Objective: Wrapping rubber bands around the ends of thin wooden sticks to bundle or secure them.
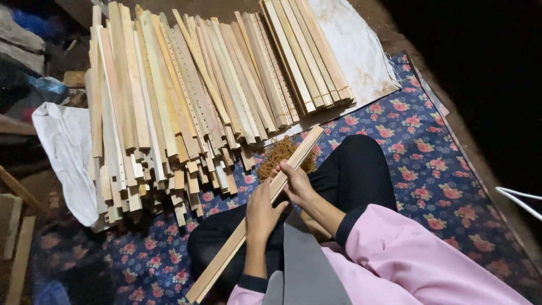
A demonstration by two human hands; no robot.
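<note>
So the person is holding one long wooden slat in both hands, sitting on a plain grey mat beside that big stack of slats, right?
Not quite. The mat is not plain grey: the head view shows it dark blue with pink flowers. The rest holds: the left hand and right hand both grip one long wooden slat, and the big stack of slats lies beside the person.

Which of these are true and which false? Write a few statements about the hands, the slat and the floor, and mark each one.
1. Both hands, the left hand and the right hand, grip one long wooden slat. True.
2. The slat lies flat on the floor. False: it is held slanted across the lap.
3. A pile of wooden slats lies in front of the person. True.
4. The floral mat is plain grey. False: it is dark blue with pink flowers.
</note>
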